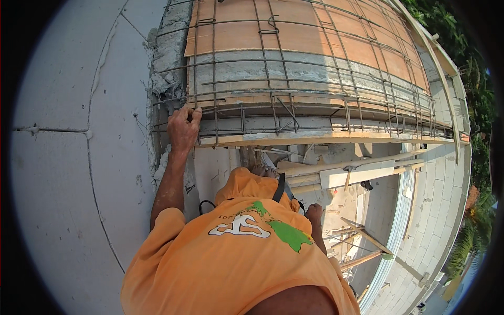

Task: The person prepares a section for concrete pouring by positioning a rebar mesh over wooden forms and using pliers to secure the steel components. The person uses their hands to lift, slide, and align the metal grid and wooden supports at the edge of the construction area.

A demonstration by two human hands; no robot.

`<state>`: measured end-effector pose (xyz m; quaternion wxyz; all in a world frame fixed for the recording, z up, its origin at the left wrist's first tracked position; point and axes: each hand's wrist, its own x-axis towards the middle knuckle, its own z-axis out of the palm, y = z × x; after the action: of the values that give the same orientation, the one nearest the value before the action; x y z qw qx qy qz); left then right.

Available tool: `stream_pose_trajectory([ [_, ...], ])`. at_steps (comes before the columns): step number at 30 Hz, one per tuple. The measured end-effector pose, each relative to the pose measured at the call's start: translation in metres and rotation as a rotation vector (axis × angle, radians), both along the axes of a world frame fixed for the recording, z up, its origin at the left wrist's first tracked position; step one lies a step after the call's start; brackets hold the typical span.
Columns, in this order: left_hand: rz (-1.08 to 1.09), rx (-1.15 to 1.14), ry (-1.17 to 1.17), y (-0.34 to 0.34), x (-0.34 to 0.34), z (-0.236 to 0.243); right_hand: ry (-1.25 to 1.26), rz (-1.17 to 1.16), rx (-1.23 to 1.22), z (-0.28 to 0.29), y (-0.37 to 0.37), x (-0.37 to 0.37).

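Many rebars [264, 61] over plywood [236, 37], edge plank [315, 137], blockwork [431, 205]

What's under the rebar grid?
Under the rebar grid: orange-brown plywood, with a grey strip on its near side. Whatever lies beneath the plywood is covered; the left hand also hides a small patch at the grid's near-left corner.

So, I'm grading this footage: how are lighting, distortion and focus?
Head view, lighting: a shadow edge crosses the plywood, sunlit on its right; head view, distortion: black fisheye corners, the block wall bowing; head view, focus: the left hand looks fairly sharp.
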<state>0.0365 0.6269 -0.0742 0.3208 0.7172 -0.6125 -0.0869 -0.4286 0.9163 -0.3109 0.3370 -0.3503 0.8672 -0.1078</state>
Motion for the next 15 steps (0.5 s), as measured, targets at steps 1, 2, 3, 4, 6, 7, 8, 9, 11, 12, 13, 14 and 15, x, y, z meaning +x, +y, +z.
stream_pose_trajectory([
  [1, 0.001, 0.002, -0.004, 0.000, 0.000, 0.000, 0.000, -0.001, 0.000, 0.001, 0.000, 0.001],
  [2, 0.000, 0.001, -0.004, 0.000, 0.000, -0.001, -0.022, -0.049, 0.008, 0.000, 0.001, 0.000],
  [3, -0.002, -0.016, -0.010, 0.001, 0.000, -0.001, -0.044, -0.097, 0.016, -0.001, 0.001, 0.000],
  [4, -0.003, -0.032, -0.016, 0.002, 0.001, -0.001, -0.043, -0.096, 0.015, -0.001, 0.002, -0.001],
  [6, -0.008, -0.039, -0.017, -0.001, -0.001, 0.000, 0.043, 0.158, -0.034, -0.023, 0.017, -0.014],
  [7, -0.008, -0.042, -0.021, -0.001, -0.002, 0.000, 0.044, 0.155, -0.037, -0.030, 0.020, -0.016],
  [8, -0.008, -0.044, -0.020, -0.001, -0.002, 0.000, 0.055, 0.194, -0.054, -0.031, 0.022, -0.017],
  [9, -0.007, -0.042, -0.017, -0.001, -0.003, 0.001, 0.066, 0.232, -0.071, -0.033, 0.023, -0.019],
  [11, -0.005, -0.045, -0.015, 0.000, -0.002, 0.002, 0.062, 0.208, -0.063, -0.032, 0.019, -0.016],
  [12, -0.011, -0.033, -0.013, 0.000, -0.001, 0.001, 0.055, 0.184, -0.054, -0.029, 0.016, -0.013],
  [13, -0.017, -0.021, -0.011, 0.000, -0.001, 0.001, 0.055, 0.185, -0.058, -0.025, 0.014, -0.011],
  [14, -0.009, -0.023, -0.014, 0.002, 0.001, 0.000, 0.036, 0.121, -0.019, -0.009, 0.004, -0.003],
  [15, -0.007, -0.035, -0.020, 0.002, 0.001, -0.002, 0.021, 0.049, 0.019, -0.002, -0.001, -0.001],
])
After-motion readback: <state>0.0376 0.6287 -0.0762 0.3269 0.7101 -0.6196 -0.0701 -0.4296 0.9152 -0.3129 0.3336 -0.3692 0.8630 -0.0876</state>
